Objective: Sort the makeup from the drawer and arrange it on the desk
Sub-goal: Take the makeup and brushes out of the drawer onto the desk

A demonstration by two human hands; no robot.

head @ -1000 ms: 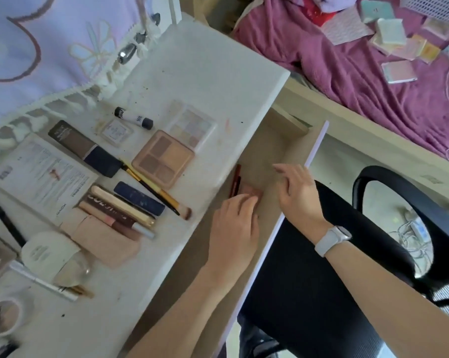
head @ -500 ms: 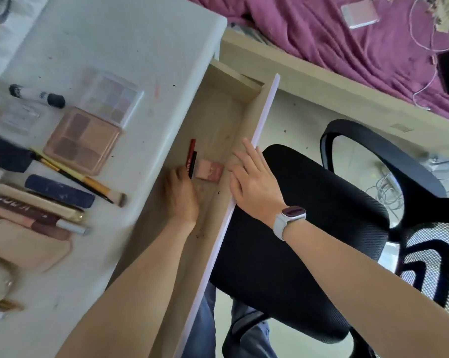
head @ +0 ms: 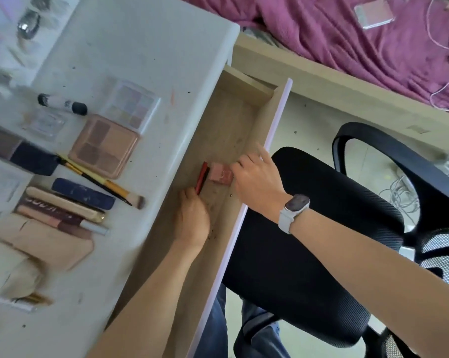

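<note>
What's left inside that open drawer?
The drawer holds a red pencil and a pink case. The left hand and right hand cover whatever lies beneath them.

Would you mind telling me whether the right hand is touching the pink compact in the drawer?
Touching: the head view shows the right hand with fingers on the pink compact's right edge.

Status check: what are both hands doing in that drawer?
Left hand pinching red pencil. Right hand on pink compact. Both items in drawer; nothing blocking.
</note>
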